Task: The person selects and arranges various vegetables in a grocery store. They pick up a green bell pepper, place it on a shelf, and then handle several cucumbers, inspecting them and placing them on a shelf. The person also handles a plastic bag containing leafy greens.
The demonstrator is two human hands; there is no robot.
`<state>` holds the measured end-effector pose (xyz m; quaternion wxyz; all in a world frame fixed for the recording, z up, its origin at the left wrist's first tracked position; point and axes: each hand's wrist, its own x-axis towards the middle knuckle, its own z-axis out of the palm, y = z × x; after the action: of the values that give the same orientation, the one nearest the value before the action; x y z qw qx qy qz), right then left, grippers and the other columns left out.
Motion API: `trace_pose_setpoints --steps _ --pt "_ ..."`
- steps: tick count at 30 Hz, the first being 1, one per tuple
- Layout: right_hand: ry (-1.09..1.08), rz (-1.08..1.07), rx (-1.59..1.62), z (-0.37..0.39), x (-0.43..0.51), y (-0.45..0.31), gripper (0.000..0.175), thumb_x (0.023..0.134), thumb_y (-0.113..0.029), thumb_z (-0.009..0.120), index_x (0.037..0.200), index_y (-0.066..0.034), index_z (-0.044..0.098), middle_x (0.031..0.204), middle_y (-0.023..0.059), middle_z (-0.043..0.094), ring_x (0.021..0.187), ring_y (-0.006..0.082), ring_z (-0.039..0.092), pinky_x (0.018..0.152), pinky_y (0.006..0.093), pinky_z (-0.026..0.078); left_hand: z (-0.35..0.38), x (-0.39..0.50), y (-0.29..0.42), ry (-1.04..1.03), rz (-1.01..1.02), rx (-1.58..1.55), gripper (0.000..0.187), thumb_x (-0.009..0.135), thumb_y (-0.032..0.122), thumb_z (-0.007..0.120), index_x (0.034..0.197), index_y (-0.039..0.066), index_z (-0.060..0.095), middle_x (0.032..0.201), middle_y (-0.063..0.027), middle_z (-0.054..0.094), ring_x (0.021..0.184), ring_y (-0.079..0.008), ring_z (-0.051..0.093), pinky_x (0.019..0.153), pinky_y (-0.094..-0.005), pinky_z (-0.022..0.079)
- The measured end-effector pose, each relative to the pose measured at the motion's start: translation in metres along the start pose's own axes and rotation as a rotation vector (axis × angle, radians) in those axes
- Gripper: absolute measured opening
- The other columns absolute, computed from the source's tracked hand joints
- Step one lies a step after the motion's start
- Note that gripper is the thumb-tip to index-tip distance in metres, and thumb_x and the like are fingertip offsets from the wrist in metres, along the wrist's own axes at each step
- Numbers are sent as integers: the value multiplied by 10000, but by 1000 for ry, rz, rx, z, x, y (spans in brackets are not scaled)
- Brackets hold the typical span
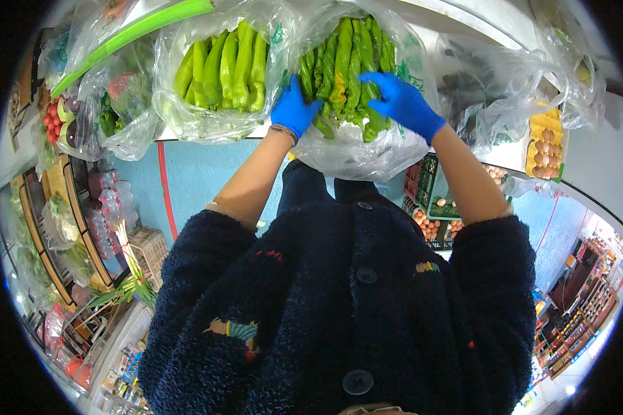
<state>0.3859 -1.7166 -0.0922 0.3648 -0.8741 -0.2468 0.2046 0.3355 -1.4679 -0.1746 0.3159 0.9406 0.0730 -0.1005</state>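
Long wrinkled green peppers [353, 57] lie side by side in an open clear plastic bag [353, 161] in front of me. One of them has a yellow-orange patch. My left hand [294, 108], in a blue glove, is at the left side of this pile, with thumb and fingers apart. My right hand [406, 106], gloved the same way, reaches over the right side, its spread fingertips at the peppers. I see nothing held in either hand. Left of the pile, smoother light green peppers [228, 70] fill a second clear plastic bag [187, 122].
A long green stalk [135, 41] crosses the upper left, above bagged vegetables [114, 104]. To the right are another plastic bag [477, 83] and an egg tray [545, 142]. Crates of eggs [436, 218] stand low at right. Spring onions [135, 280] lean at left.
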Motion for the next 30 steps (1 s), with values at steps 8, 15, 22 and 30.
trace_pose_setpoints --steps 8,15,22,30 --pt "33 136 -209 44 52 6 418 814 -263 578 1197 -108 515 1193 181 502 1025 339 523 849 384 436 13 19 -1 -3 -61 -281 772 668 222 716 1271 -49 316 1150 -254 505 1032 -364 523 863 -382 436" --pt "151 199 533 93 21 1 605 798 -317 599 1227 63 406 1222 263 449 1140 371 436 970 384 340 1 29 -3 -117 -226 -1147 704 697 91 640 1305 -39 310 1121 -169 540 974 -243 542 837 -321 445" --pt "290 220 238 160 18 -25 679 775 -248 621 1321 8 309 1361 250 277 1253 388 282 1019 397 275 23 35 11 -108 -163 -804 752 699 197 709 1295 -43 319 1134 -168 538 1006 -241 536 855 -330 438" --pt "315 327 593 127 -8 23 358 866 -113 503 1214 -33 475 1267 154 456 1179 265 428 991 330 321 21 32 18 30 -69 -210 884 614 340 765 1284 -27 319 1114 -243 544 1016 -341 546 846 -380 443"
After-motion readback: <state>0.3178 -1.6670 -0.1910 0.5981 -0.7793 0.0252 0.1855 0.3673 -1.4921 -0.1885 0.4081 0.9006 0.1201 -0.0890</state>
